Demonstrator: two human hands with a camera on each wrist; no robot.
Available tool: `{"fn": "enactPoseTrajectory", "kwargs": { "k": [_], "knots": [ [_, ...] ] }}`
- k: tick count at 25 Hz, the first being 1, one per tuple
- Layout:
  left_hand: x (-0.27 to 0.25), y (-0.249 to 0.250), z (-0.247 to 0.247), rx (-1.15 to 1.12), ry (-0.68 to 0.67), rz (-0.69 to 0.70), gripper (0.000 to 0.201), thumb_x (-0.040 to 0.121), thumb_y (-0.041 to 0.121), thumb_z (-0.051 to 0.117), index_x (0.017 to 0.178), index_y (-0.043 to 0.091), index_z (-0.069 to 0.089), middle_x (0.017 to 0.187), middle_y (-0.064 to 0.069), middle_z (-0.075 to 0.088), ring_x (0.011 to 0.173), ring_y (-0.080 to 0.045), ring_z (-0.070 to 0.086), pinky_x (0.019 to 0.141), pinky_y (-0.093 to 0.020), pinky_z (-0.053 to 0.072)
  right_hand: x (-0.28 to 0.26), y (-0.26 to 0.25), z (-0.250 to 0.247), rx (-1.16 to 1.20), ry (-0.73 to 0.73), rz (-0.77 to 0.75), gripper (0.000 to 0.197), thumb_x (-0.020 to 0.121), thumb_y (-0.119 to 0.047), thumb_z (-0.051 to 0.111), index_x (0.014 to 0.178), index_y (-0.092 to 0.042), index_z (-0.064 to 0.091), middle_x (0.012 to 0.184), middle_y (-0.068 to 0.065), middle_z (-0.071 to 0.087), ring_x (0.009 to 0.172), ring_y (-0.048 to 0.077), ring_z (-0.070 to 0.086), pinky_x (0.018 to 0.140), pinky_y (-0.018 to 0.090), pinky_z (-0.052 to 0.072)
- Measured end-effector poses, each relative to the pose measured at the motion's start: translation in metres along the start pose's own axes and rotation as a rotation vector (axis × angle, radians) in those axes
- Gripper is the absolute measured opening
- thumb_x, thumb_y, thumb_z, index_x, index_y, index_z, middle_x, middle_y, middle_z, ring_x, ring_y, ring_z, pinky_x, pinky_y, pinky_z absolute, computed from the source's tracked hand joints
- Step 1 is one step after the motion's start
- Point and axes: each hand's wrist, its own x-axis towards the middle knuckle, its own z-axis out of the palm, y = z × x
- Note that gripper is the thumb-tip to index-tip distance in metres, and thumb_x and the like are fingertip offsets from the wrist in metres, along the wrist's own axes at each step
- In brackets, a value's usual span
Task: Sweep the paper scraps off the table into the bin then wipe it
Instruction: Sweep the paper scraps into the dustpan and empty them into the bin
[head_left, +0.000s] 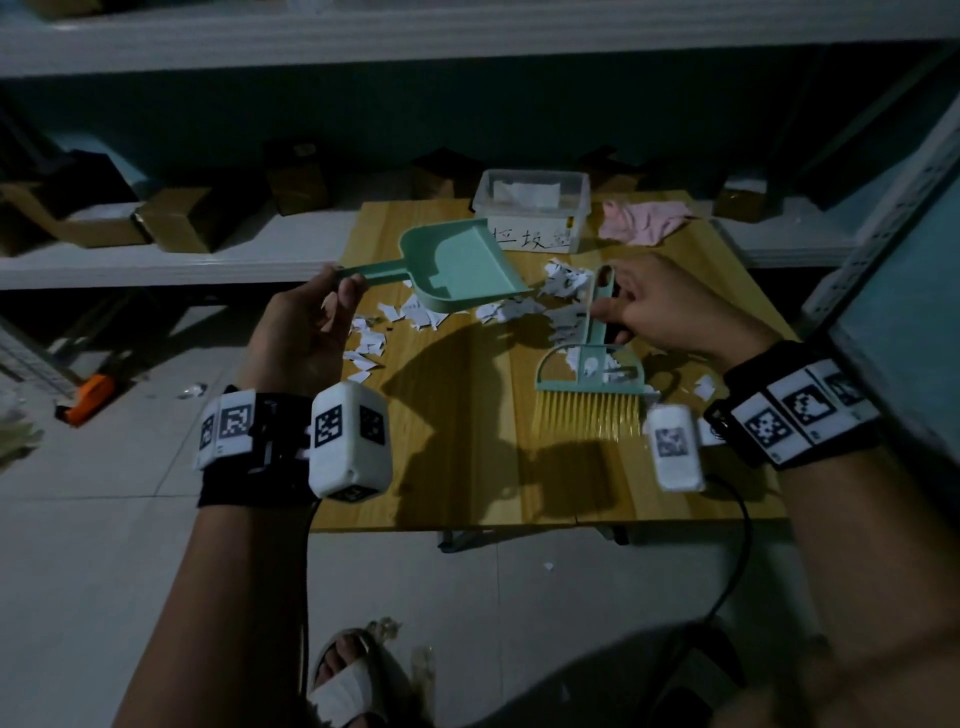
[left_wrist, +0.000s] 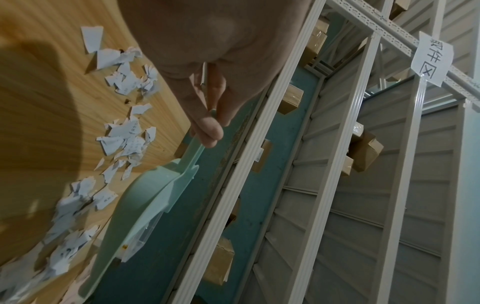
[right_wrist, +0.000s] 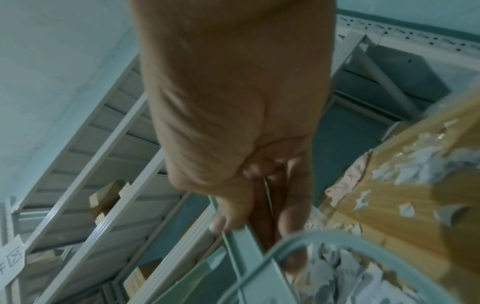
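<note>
Wood-grain tabletop (head_left: 467, 441), with paper scraps (head_left: 561, 283) strewn in a band across its middle, thickest toward the far edge just in front of the clear bin (head_left: 532, 208), which stands at that far edge; pink cloth (head_left: 644, 221) near the far right corner. Left hand (head_left: 306, 322) pinching the handle tip of the mint dustpan (head_left: 462, 265), pan lifted and tilted, lip low among the scraps. Right hand (head_left: 660, 306) curled round the handle of the brush (head_left: 592, 374), bristles pointing to the near edge and away from the pan. Likely risks: such a light pinch letting the pan twist or skid under a push; a lip held off the surface letting scraps slide beneath; a brisk stroke flicking light scraps over the left edge onto the floor (head_left: 130, 545).
</note>
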Motion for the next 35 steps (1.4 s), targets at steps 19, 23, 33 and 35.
{"fn": "enactPoseTrajectory", "kwargs": {
  "k": [19, 23, 33, 35],
  "knots": [
    [-0.006, -0.017, 0.016, -0.056, -0.032, -0.051, 0.024, 0.093, 0.008, 0.061, 0.115, -0.002, 0.063, 0.093, -0.018, 0.070, 0.069, -0.010, 0.069, 0.067, -0.014, 0.058, -0.025, 0.002, -0.044, 0.070, 0.265, -0.138, 0.015, 0.094, -0.004, 0.060, 0.096, -0.018, 0.066, 0.101, 0.005, 0.068, 0.081, 0.007, 0.068, 0.069, 0.019, 0.058],
    [-0.011, -0.027, 0.027, -0.028, -0.028, -0.103, 0.019, 0.094, 0.011, 0.061, 0.106, -0.004, 0.064, 0.091, -0.014, 0.068, 0.063, -0.008, 0.067, 0.059, -0.013, 0.056, -0.050, 0.010, -0.067, 0.083, 0.181, -0.123, 0.017, 0.088, -0.001, 0.066, 0.105, 0.003, 0.069, 0.096, 0.013, 0.071, 0.071, -0.001, 0.068, 0.068, 0.016, 0.058],
    [-0.016, -0.038, 0.033, 0.109, -0.064, -0.132, 0.014, 0.064, 0.008, 0.067, 0.053, 0.001, 0.074, 0.092, -0.012, 0.065, 0.060, -0.006, 0.068, 0.070, -0.010, 0.056, -0.085, 0.021, -0.106, 0.068, -0.170, -0.060, 0.013, 0.084, 0.002, 0.064, 0.092, -0.007, 0.071, 0.087, 0.006, 0.076, 0.082, 0.017, 0.073, 0.077, 0.027, 0.060],
    [-0.013, -0.039, 0.033, 0.083, -0.059, -0.143, 0.013, 0.068, 0.008, 0.068, 0.061, 0.000, 0.075, 0.093, -0.011, 0.066, 0.062, -0.008, 0.069, 0.071, -0.011, 0.056, -0.084, 0.022, -0.103, 0.042, -0.173, -0.052, 0.015, 0.085, 0.003, 0.064, 0.090, -0.009, 0.071, 0.086, 0.004, 0.076, 0.080, 0.014, 0.073, 0.077, 0.025, 0.060]
  ]
}}
